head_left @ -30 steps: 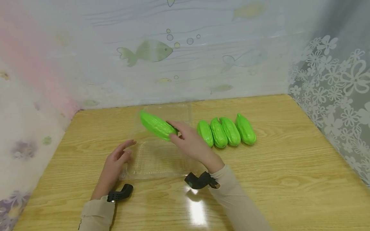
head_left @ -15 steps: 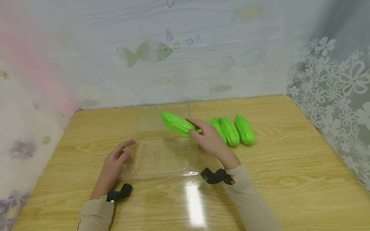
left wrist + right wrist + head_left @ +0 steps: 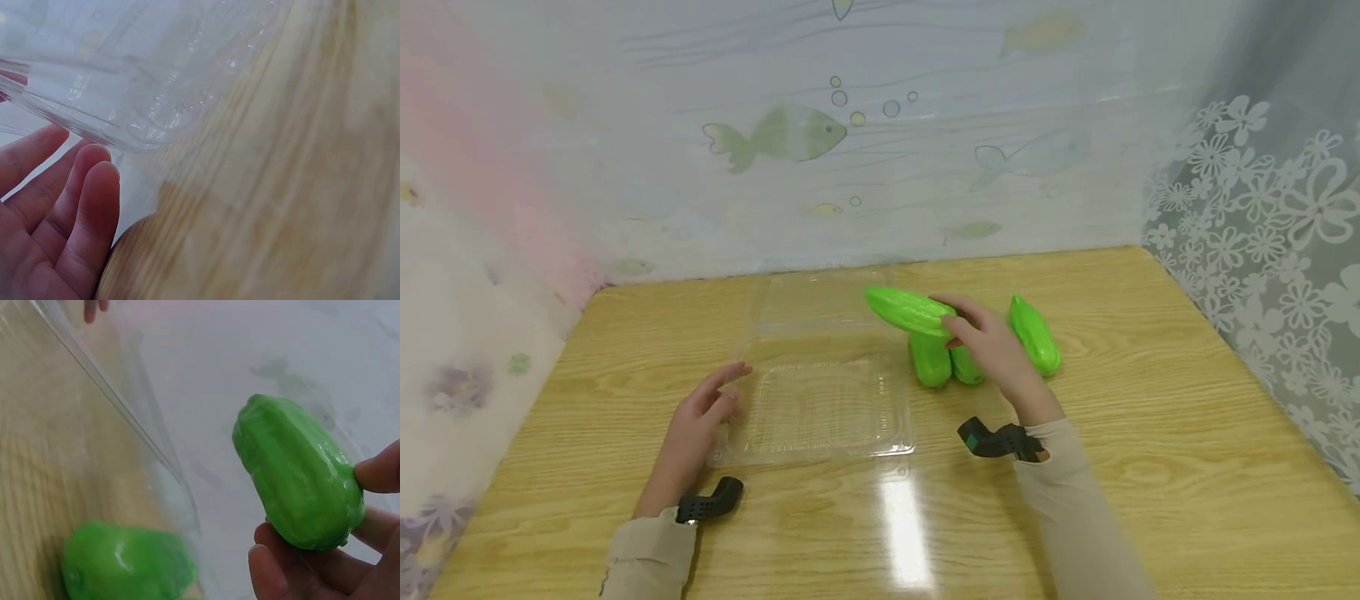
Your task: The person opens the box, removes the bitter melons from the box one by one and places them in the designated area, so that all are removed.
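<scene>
My right hand (image 3: 992,342) pinches a bumpy green bitter melon (image 3: 910,312) between thumb and fingers. It is held above the table, right of the clear plastic clamshell box (image 3: 898,392), pointing leftward. The right wrist view shows this bitter melon (image 3: 300,475) from its blunt end. Beneath and behind my right hand lie other bitter melons (image 3: 931,362), partly hidden by it; one more (image 3: 1034,335) rests to their right. My left hand (image 3: 696,421) is at the box's left side, fingers loosely bent; in the left wrist view, its fingertips (image 3: 97,181) are right beside the plastic wall.
The box's clear lid (image 3: 820,300) is folded back toward the patterned wall covering (image 3: 917,192) behind the wooden table (image 3: 1150,417). A flowered grey curtain (image 3: 1262,208) borders the table's right side.
My right hand has carried the bitter melon rightward from over the box to above the melons on the table, turning it flatter. The left hand has stayed in place.
</scene>
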Motion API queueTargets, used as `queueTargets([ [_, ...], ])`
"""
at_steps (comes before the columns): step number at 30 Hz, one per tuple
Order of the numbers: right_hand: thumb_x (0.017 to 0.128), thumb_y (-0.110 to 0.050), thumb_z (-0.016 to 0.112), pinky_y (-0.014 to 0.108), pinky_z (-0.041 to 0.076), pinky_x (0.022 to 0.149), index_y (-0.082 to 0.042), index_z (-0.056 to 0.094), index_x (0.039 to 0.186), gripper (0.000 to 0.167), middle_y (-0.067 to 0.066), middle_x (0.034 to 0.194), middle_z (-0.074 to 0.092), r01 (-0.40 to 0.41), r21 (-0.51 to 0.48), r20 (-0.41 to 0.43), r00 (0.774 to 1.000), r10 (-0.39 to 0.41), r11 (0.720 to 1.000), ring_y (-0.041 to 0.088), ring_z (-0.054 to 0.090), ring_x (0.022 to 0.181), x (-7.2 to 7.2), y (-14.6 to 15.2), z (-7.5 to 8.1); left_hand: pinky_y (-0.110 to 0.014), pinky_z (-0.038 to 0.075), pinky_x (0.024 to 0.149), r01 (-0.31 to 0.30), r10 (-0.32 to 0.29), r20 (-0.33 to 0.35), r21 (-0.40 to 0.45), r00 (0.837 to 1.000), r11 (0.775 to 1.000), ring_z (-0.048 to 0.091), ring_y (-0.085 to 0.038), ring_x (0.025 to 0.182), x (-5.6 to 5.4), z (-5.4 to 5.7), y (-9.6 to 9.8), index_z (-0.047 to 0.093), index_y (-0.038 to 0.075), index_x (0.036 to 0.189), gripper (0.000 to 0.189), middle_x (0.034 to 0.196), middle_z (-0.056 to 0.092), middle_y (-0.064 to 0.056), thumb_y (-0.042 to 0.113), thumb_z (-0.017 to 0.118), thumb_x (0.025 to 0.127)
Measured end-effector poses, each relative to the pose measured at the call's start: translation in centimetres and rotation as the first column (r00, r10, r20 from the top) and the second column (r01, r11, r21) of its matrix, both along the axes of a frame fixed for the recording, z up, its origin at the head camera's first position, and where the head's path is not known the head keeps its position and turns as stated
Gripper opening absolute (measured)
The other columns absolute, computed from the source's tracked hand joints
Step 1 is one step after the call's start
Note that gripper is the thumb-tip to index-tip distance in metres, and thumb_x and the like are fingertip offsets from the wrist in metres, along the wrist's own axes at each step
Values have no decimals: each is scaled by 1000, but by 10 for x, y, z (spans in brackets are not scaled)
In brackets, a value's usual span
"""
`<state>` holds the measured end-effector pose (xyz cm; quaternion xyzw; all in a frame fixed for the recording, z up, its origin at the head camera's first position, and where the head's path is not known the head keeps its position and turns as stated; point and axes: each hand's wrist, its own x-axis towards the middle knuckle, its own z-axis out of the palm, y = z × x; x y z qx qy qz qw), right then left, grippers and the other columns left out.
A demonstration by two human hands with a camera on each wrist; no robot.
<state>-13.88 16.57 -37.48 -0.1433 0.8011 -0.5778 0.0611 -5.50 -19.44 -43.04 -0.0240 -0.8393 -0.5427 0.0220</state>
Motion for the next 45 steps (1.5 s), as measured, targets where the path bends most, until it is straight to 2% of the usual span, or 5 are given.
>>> queueTargets([
  [14, 94, -32, 44, 44, 43, 83, -22, 50, 127, 35, 0, 129, 45, 189, -33, 4, 982, -189, 981, 20, 47, 107, -5, 55, -1, -24, 42, 69, 6, -6, 13, -16, 1000, 1000, 52, -26, 83, 1, 1, 2, 43, 15, 132, 42, 127, 49, -7, 33, 43, 94],
  [32, 94, -35, 43, 36, 45, 81, -18, 49, 128, 40, 5, 126, 44, 413, -113, 83, 910, -405, 904, 18, 46, 105, -10, 86, -13, -23, 41, 70, -6, 6, -2, -33, 1000, 999, 53, -21, 82, 4, 1, 3, 42, 15, 133, 41, 129, 48, -6, 30, 42, 95],
  [36, 92, -37, 46, 31, 47, 75, -19, 51, 126, 40, 6, 126, 45, 441, -145, 84, 898, -433, 886, 19, 47, 104, -20, 99, -31, -24, 43, 70, 9, -9, -13, -7, 1000, 1000, 53, -23, 80, 5, 0, 2, 42, 14, 133, 41, 129, 47, -9, 31, 42, 95],
  [42, 87, -45, 51, 30, 50, 68, -25, 54, 123, 41, 4, 125, 45, 475, -193, 45, 879, -475, 859, 24, 44, 106, -56, 131, -85, -25, 44, 69, 19, -19, -17, 5, 1000, 1000, 53, -24, 79, 5, 0, 1, 41, 13, 133, 40, 129, 47, -10, 27, 41, 96],
  [45, 87, -45, 51, 31, 49, 69, -24, 54, 123, 42, 5, 125, 45, 475, -190, 34, 878, -478, 859, 24, 43, 106, -53, 129, -79, -25, 44, 69, 23, -23, -17, 11, 1000, 1000, 53, -25, 79, 4, 0, 1, 41, 13, 133, 39, 129, 47, -9, 25, 41, 96],
])
